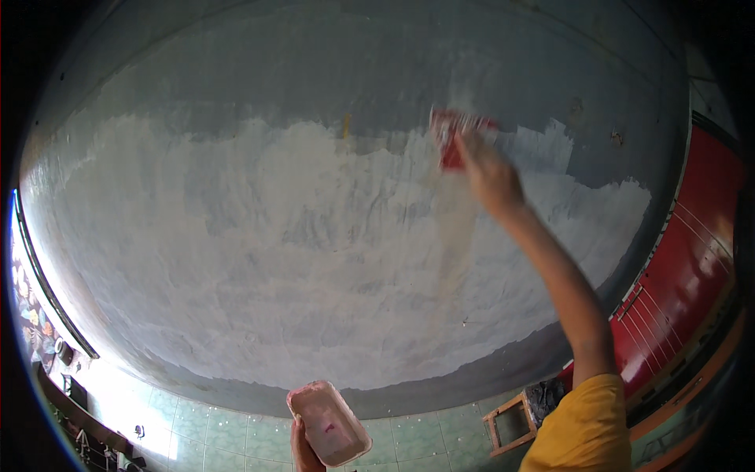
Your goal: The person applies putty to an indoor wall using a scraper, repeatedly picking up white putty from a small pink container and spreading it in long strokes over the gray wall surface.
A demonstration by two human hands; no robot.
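Note:
My right hand (pixel 494 179) reaches up and grips a red putty spreader (pixel 454 154), smeared with white and slightly blurred. The spreader lies against the wall, near the upper border of a broad whitish coat of filler (pixel 314 244). Above that border the bare wall (pixel 314 59) is dark grey. Low down, my left hand (pixel 303 451) is closed round the side of a shallow rectangular tub (pixel 329 421). Pale residue coats the tub's inside, with a small pink spot on its bottom.
Green floor tiles (pixel 228 429) run along the wall's foot. A red glossy panel (pixel 668 275) stands at the right, and a small wooden frame (pixel 510 425) with a dark plastic bag (pixel 544 397) is below it. Bright light comes in at the lower left.

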